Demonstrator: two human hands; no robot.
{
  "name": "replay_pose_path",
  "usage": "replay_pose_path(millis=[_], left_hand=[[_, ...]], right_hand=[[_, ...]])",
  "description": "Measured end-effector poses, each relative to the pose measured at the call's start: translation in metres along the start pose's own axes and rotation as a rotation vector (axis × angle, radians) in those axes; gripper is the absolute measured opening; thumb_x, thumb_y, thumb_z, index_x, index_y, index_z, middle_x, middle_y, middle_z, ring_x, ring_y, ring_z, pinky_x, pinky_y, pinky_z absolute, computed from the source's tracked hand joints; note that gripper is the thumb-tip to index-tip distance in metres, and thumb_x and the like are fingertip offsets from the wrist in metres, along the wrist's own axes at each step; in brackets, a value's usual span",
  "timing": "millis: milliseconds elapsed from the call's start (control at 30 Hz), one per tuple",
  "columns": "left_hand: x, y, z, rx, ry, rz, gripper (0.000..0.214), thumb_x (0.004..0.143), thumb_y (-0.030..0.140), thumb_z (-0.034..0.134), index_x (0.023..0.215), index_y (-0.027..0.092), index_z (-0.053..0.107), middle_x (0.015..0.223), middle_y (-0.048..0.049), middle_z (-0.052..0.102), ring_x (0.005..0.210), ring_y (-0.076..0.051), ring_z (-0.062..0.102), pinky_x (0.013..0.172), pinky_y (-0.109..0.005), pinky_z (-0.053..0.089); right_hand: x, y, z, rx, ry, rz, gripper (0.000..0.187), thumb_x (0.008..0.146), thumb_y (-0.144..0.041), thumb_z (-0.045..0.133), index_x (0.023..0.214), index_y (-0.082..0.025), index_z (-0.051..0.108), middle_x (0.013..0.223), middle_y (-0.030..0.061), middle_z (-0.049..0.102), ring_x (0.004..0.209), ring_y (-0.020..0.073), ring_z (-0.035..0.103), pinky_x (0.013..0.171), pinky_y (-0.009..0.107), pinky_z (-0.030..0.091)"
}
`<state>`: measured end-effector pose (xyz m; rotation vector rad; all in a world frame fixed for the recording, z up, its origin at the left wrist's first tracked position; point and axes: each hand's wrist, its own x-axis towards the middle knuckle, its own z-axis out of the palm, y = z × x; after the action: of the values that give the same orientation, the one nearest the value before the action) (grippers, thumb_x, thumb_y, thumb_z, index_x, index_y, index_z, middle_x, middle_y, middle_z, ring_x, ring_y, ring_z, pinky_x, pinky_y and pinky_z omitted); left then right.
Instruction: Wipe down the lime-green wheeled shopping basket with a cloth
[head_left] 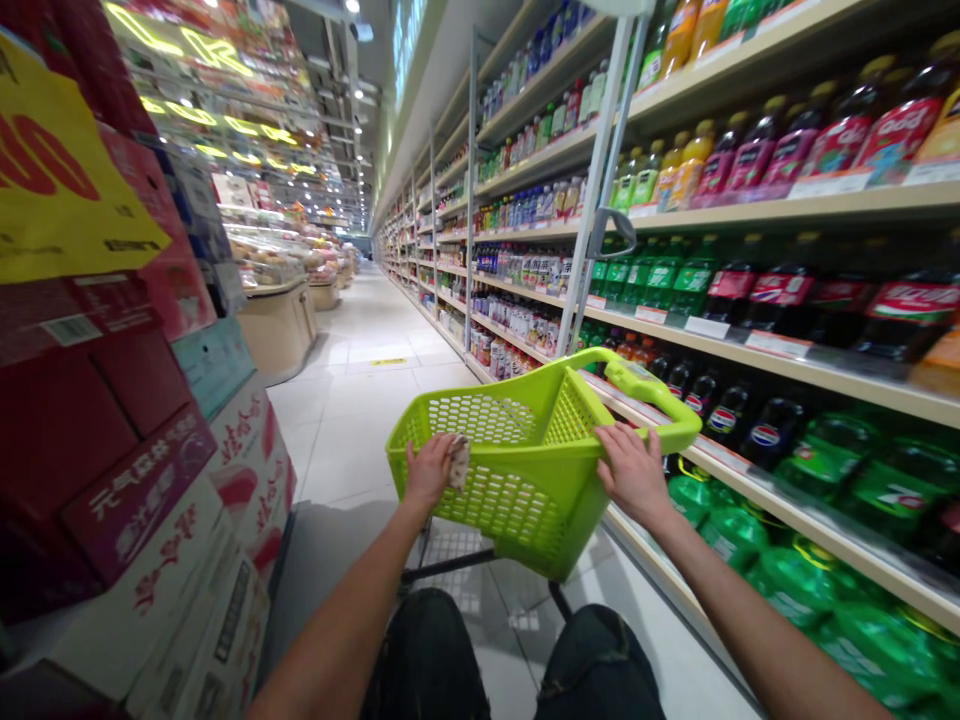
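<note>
A lime-green plastic shopping basket (517, 440) on a wheeled frame stands in front of me in a supermarket aisle. My left hand (429, 470) is closed on its left rim, with a small crumpled white cloth or paper (459, 462) pressed between the fingers and the rim. My right hand (634, 470) grips the right rim just below the green handle (649, 390). The basket looks empty inside. My knees in dark trousers show at the bottom.
Shelves of soft-drink bottles (757, 290) run along the right, with green bottles low down. Stacked red and white cartons (150, 480) with a yellow sign (60, 180) stand on the left. The tiled aisle floor (367, 350) stretches ahead toward display counters (277, 320).
</note>
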<state>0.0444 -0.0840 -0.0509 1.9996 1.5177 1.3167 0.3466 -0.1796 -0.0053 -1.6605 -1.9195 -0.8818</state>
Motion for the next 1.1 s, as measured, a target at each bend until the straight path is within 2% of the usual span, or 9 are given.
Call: replay_pose_path(millis=[133,267,400,467,600,733,800,1000,1100], left_hand=[[0.012,-0.005,-0.021,-0.337,0.189,-0.346,0.028,0.071,0.013,0.05,0.096,0.018,0.061,0.112,-0.0079,0.06,0.114,-0.024,0.045,0.104,-0.046,0.021],[0.001,0.025,-0.007,-0.517,0.161,-0.413,0.03,0.073,0.023,0.051,0.101,0.016,0.059,0.094,-0.0079,0.066,0.088,-0.022,0.06,0.079,-0.038,0.047],[-0.031,0.076,0.025,-0.759,0.122,-0.428,0.029,0.074,0.032,0.051,0.096,0.016,0.06,0.09,-0.0062,0.067,0.078,-0.016,0.062,0.07,-0.028,0.049],[-0.046,0.098,0.034,-1.193,0.052,-0.482,0.03,0.066,0.033,0.06,0.089,0.015,0.062,0.088,-0.0064,0.067,0.078,-0.016,0.062,0.073,-0.028,0.048],[-0.066,0.122,0.036,-1.536,0.07,-0.657,0.029,0.06,0.037,0.065,0.077,0.013,0.063,0.082,-0.0059,0.066,0.075,-0.016,0.061,0.073,-0.027,0.046],[-0.08,0.132,0.027,-1.455,0.038,-0.627,0.032,0.058,0.03,0.068,0.087,0.016,0.063,0.095,-0.0055,0.064,0.083,-0.015,0.059,0.071,-0.024,0.043],[-0.084,0.137,0.023,-1.364,-0.018,-0.64,0.035,0.056,0.026,0.07,0.089,0.019,0.062,0.097,-0.0036,0.064,0.082,-0.014,0.058,0.069,-0.024,0.043],[-0.079,0.152,0.016,-1.454,-0.101,-0.536,0.04,0.049,0.029,0.075,0.083,0.015,0.061,0.084,-0.0043,0.065,0.071,-0.013,0.058,0.065,-0.023,0.043],[-0.075,0.153,0.01,-1.358,-0.229,-0.633,0.036,0.056,0.039,0.07,0.081,0.014,0.061,0.075,-0.0035,0.064,0.059,-0.011,0.055,0.054,-0.022,0.04]], right_hand=[[0.002,0.004,-0.001,0.007,-0.015,0.028,0.042,0.076,-0.019,0.044,0.118,-0.016,0.049,0.118,0.0081,0.056,0.115,0.025,0.042,0.103,0.052,0.012],[0.004,-0.009,-0.001,0.067,0.051,0.112,0.041,0.078,-0.021,0.044,0.118,-0.015,0.05,0.117,0.0111,0.056,0.116,0.0282,0.042,0.1,0.057,0.014],[-0.005,-0.071,0.001,0.457,0.095,0.033,0.045,0.082,-0.028,0.04,0.126,-0.018,0.042,0.13,0.0116,0.045,0.122,0.0259,0.037,0.1,0.051,0.026],[-0.013,-0.109,0.002,0.736,0.056,-0.022,0.047,0.083,-0.031,0.039,0.129,-0.019,0.038,0.135,0.0095,0.038,0.125,0.0226,0.034,0.1,0.044,0.031],[-0.019,-0.149,-0.002,1.153,0.045,0.308,0.052,0.081,-0.04,0.042,0.127,-0.017,0.04,0.134,0.0108,0.04,0.124,0.0229,0.036,0.102,0.043,0.029],[-0.007,-0.141,-0.014,1.376,0.088,0.783,0.054,0.064,-0.046,0.06,0.107,-0.014,0.055,0.105,0.0102,0.062,0.094,0.023,0.059,0.084,0.036,0.046],[-0.002,-0.133,-0.022,1.448,0.135,0.924,0.047,0.06,-0.045,0.063,0.095,-0.014,0.06,0.089,0.006,0.067,0.08,0.0197,0.061,0.074,0.031,0.049],[0.0,-0.12,-0.034,1.582,0.125,0.989,0.038,0.056,-0.042,0.068,0.083,-0.015,0.062,0.072,0.0008,0.067,0.065,0.0151,0.061,0.062,0.025,0.049],[0.003,-0.112,-0.039,1.674,0.083,1.061,0.039,0.054,-0.041,0.069,0.083,-0.016,0.06,0.065,-0.0003,0.066,0.06,0.0168,0.062,0.054,0.026,0.05]])
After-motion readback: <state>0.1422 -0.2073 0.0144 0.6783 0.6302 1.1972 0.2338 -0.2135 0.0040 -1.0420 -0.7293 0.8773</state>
